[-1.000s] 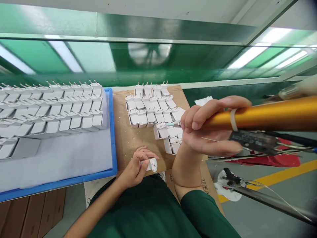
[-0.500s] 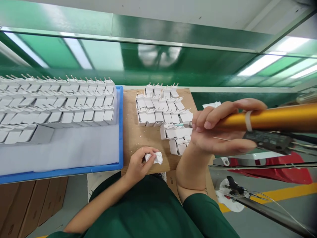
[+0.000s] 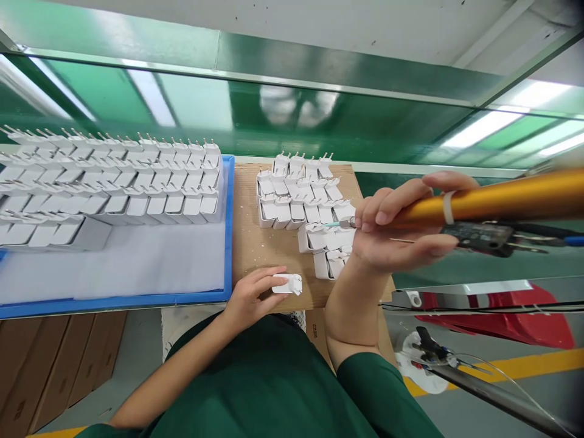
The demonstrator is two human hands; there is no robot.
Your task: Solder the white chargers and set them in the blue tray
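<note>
My left hand (image 3: pixel 250 298) pinches a white plug charger (image 3: pixel 288 284) with its pin end pointing right, low over the board's front edge. In my right hand (image 3: pixel 387 228) is a gold cylindrical tool (image 3: pixel 511 198). A thin teal tip (image 3: pixel 332 224) sticks out of it to the left, in front of the rows of white chargers. A black microswitch (image 3: pixel 481 237) is strapped along the tool's underside, beside my thumb. White plug chargers (image 3: pixel 283 211) stand in rows on the brown board, pins up, with flaps or covers tilted open; my right hand hides some.
At left, a blue-rimmed tray (image 3: pixel 229 228) lined with a white sheet holds several rows of similar chargers. Brown board (image 3: pixel 249 243) lies under the right group. Behind runs a glossy green panel (image 3: pixel 387 128). Red plastic (image 3: pixel 511 316) and a metal pole (image 3: pixel 483 386) are at right.
The camera view has shifted slightly. My left fingers have loosened and straightened along the white charger, which has turned a little. My right hand with the tool stays in nearly the same place.
</note>
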